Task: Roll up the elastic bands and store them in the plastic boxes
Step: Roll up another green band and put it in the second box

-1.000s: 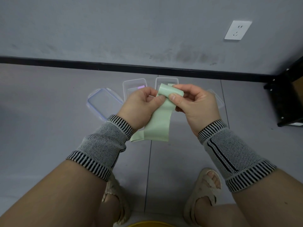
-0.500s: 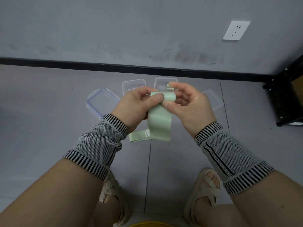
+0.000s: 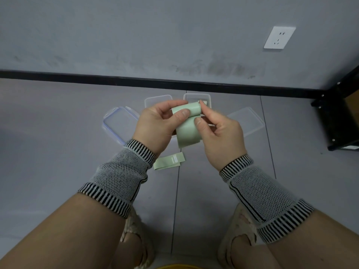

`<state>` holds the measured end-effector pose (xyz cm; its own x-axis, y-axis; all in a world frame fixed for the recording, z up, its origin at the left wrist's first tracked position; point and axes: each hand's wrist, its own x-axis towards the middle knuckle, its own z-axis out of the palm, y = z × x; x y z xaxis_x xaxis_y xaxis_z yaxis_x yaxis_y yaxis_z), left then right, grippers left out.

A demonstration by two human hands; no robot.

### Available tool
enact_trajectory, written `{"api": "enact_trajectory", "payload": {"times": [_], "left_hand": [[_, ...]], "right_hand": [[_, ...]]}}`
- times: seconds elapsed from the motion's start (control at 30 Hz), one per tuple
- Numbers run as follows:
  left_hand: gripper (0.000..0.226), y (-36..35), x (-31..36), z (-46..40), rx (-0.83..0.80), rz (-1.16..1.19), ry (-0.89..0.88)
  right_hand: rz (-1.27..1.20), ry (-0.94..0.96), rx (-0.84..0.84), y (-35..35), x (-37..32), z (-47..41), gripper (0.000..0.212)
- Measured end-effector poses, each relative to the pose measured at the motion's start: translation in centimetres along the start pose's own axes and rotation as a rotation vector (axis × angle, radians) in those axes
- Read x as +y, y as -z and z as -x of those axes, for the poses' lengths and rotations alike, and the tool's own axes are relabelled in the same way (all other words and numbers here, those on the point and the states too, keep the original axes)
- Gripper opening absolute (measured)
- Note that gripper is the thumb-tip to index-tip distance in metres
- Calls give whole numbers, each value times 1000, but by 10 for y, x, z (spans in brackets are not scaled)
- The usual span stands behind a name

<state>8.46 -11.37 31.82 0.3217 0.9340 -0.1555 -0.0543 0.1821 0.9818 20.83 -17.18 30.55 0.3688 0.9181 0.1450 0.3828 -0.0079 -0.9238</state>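
A pale green elastic band [image 3: 187, 131] is partly rolled at its top end, and its loose tail hangs down toward the floor. My left hand [image 3: 155, 125] pinches the roll between thumb and fingers from the left. My right hand [image 3: 219, 133] pinches the same roll from the right. Behind my hands two clear plastic boxes stand on the floor: the left box [image 3: 158, 99] and the right box [image 3: 197, 96], which holds something pale green. Both boxes are partly hidden by my hands.
A blue-rimmed lid [image 3: 118, 125] lies left of the boxes, and a clear lid [image 3: 247, 121] lies to their right. A black baseboard [image 3: 116, 79] runs along the grey wall. A black metal rack [image 3: 342, 115] stands at the right. My sandalled feet [image 3: 136, 241] are below.
The rolled part of the band has grown, and the hanging tail has become shorter. Both hands stayed close together over the boxes.
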Motion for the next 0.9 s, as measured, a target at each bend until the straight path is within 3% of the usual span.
{"api": "enact_trajectory", "payload": {"times": [0.43, 0.57, 0.7, 0.9], "left_hand": [[16, 1, 3, 0, -16, -34, 40], [16, 0, 4, -1, -37, 15, 24], [22, 4, 2, -1, -65, -111, -44], [28, -3, -1, 0, -100, -161, -34]], "right_hand": [[29, 47, -70, 2, 1, -3, 35], [-136, -59, -121, 14, -3, -12, 32], [-462, -246, -174, 19, -5, -14, 28], [-374, -217, -201, 21, 0, -17, 17]]}}
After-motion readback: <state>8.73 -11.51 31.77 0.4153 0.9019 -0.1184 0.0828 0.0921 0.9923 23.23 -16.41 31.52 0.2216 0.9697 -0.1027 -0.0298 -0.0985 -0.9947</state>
